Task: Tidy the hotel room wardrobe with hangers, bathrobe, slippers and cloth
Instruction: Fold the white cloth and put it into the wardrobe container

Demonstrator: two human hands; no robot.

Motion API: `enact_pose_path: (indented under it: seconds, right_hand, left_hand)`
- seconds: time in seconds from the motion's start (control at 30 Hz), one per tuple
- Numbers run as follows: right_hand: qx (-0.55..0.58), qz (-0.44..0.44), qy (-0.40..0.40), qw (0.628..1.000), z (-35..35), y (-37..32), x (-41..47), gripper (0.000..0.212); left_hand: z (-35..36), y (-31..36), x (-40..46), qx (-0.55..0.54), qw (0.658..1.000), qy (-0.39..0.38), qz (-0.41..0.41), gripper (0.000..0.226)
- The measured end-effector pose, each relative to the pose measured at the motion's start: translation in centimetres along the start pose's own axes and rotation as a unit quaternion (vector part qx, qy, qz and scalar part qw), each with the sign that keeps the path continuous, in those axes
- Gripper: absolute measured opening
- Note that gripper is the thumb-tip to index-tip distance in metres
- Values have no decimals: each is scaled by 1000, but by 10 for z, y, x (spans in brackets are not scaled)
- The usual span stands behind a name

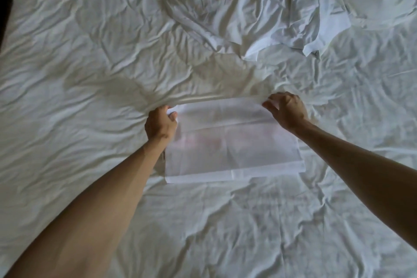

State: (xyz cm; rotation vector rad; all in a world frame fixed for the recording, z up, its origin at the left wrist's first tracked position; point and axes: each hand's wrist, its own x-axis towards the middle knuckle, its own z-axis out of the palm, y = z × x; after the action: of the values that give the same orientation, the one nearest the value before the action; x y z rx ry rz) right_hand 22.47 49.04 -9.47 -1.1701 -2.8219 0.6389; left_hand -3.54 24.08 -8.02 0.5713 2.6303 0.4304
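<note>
Two hands work on one thin white cloth (232, 142), which lies flat as a rectangle on the bed (67, 63) just below the centre of the frame, its near edge towards the bottom and its far edge between the hands. The left hand (160, 123) pinches the far left corner, fingers curled and thumb pressed over the fabric; the right hand (286, 109) pinches the far right corner between thumb and fingertips, the remaining fingers bent over the edge. The cloth looks light, soft and limp, thin enough that faint pinkish marks show through it, so it should lift with almost no effort but sag and fold wherever it is unsupported. Straight crease lines cross it lengthwise and across, dividing it into panels that suggest where it would fold naturally. The two far corners seem the sensible places to hold, since tension between them keeps the edge straight; a grip at one point alone would probably let it bunch. The weave appears smooth and matt, not slippery. Beneath it the bedsheet is white too, heavily wrinkled in soft ridges, which may drag at the cloth if it slides. In the upper right of the frame lies a rumpled heap of white fabric (282, 25), loosely folded over itself; what it is cannot be told.
</note>
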Motion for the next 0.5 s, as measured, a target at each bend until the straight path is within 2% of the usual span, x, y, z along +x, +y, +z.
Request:
enact_pose_path:
  seconds: [0.07, 0.17, 0.23, 0.33, 0.4, 0.43, 0.5]
  right_hand:
    - [-27, 18, 43, 999, -3, -11, -1, 23]
    - [-56, 43, 105, 992, -6, -45, -23, 47]
    - [-30, -1, 110, 994, 2, -87, -52, 51]
    - [12, -118, 35, 992, 37, -163, -111, 60]
    - [-6, -178, -36, 983, 71, -206, -144, 76]
    - [-30, -185, -67, 980, 88, -222, -155, 84]
    - [-60, -136, -92, 985, 115, -244, -163, 87]
  left_hand:
    - [-6, -2, 1, -8, 1000, 3, -6, 30]
    - [-12, -3, -1, -63, 998, -1, -30, 45]
    - [-13, -8, -5, -86, 994, -11, -69, 57]
    - [-11, -20, -19, -113, 986, -35, -114, 62]
    - [-9, -24, -29, -121, 984, -52, -118, 57]
    - [-8, -25, -32, -118, 984, -58, -118, 53]
    - [-5, -28, -29, -103, 985, -70, -119, 52]
